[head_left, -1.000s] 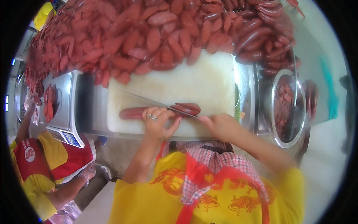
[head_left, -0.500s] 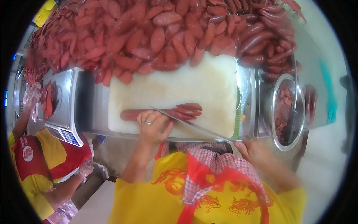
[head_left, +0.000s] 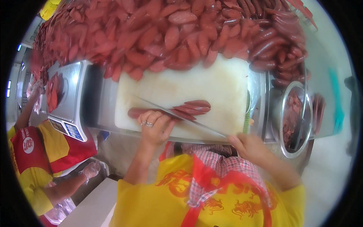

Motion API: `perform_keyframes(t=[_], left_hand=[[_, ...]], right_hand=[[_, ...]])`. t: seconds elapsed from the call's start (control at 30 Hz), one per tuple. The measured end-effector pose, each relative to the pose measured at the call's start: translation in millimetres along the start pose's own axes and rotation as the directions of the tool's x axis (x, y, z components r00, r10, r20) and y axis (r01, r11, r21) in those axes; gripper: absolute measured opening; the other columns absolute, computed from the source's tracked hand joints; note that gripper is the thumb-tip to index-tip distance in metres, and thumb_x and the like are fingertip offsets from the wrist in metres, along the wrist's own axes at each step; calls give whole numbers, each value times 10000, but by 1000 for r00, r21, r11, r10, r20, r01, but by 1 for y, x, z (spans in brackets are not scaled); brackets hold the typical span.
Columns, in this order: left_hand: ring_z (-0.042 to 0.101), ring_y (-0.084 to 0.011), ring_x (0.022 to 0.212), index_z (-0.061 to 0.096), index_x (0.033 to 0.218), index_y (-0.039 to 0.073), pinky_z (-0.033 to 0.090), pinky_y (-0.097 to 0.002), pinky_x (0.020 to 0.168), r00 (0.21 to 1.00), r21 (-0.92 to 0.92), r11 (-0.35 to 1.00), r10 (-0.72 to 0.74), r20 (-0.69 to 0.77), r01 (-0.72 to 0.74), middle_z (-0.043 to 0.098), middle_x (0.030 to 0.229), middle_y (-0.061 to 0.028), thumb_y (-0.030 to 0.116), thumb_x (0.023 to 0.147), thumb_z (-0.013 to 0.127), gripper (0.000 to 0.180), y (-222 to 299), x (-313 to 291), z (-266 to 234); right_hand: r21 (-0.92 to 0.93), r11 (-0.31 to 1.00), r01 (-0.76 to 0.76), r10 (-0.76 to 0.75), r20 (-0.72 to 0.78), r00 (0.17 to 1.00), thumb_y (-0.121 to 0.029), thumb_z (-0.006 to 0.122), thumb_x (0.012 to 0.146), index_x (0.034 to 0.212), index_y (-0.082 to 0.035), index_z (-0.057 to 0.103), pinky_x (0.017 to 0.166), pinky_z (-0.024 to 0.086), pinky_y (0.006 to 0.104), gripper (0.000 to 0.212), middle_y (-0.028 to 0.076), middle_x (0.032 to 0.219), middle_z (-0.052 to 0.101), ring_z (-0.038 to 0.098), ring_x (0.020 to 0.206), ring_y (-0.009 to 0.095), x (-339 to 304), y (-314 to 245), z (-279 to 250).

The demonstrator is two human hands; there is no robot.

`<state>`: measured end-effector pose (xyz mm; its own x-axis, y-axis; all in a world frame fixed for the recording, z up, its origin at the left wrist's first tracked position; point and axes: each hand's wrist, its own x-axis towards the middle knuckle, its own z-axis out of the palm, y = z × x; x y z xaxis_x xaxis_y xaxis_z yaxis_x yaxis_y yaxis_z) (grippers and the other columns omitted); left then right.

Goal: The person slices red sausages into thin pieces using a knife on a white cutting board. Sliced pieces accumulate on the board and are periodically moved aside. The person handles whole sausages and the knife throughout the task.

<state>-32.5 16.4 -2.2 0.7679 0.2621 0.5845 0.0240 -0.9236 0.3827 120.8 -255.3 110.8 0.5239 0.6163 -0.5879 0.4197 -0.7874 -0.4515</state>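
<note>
A dark red sausage (head_left: 135, 112) lies crosswise near the front of the white cutting board (head_left: 151, 89). My left hand (head_left: 154, 125), with a ring on one finger, presses its curled fingers down on the sausage. Long slanted slices (head_left: 196, 107) fan out at the sausage's right end. My right hand (head_left: 247, 145) is closed around the handle of a long knife (head_left: 204, 126) at the board's front edge. The blade slants up to the left across the sausage, just beyond my left fingers. My right fingers cover most of the handle.
A big heap of sausage slices (head_left: 147, 34) borders the board's far side, with whole sausages (head_left: 270, 45) at its right. On the left stands a scale (head_left: 70, 102) bearing slices. A steel bowl (head_left: 284, 145) stands right. A co-worker's gloved hand (head_left: 90, 169) is at lower left.
The knife blade has slid forward and left over the sausage, and my right hand has moved slightly left with it. My left hand still presses on the sausage. The whole view has shifted a little.
</note>
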Motion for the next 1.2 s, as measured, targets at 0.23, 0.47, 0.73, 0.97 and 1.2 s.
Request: perform_keyframes(t=[0.23,0.47,0.73,0.97,1.2], left_hand=[[546,-239,910,650,845,173,370,-370,844,998,-80,996,-45,33,47,600,923,-6,156,595,821,303,-5,1,3],[553,-240,858,653,829,166,374,-362,819,998,-103,995,7,56,-1,599,880,-12,127,618,802,261,-10,2,-5],[527,-237,912,644,891,165,372,-363,823,999,-17,1000,-20,-44,19,575,949,-21,114,596,797,337,-19,-10,-12],[519,-230,896,636,852,174,378,-359,832,998,-74,996,-44,-38,42,564,907,-11,130,581,806,323,-23,-8,-8],[502,-247,907,642,848,161,389,-372,834,999,-33,999,-17,-38,16,562,928,-23,105,610,785,283,-23,-10,-16]], right_hand=[[-40,997,-72,75,69,995,-565,366,980,774,24,673,674,512,518,696,253,642,618,631,661,461,-1,-5,1],[-34,921,387,-388,-151,909,-453,336,1024,786,13,683,658,511,488,627,245,616,597,634,661,434,106,-74,49],[-55,992,-116,119,65,991,-552,394,977,770,55,660,664,504,489,694,277,679,615,635,689,449,-25,-15,-9],[-56,997,56,-52,56,997,-536,354,992,754,30,678,709,514,504,695,274,702,628,639,714,448,33,-38,21],[17,958,287,-283,-111,953,-521,364,993,710,30,657,690,516,494,685,259,636,610,638,681,441,98,-86,54]])
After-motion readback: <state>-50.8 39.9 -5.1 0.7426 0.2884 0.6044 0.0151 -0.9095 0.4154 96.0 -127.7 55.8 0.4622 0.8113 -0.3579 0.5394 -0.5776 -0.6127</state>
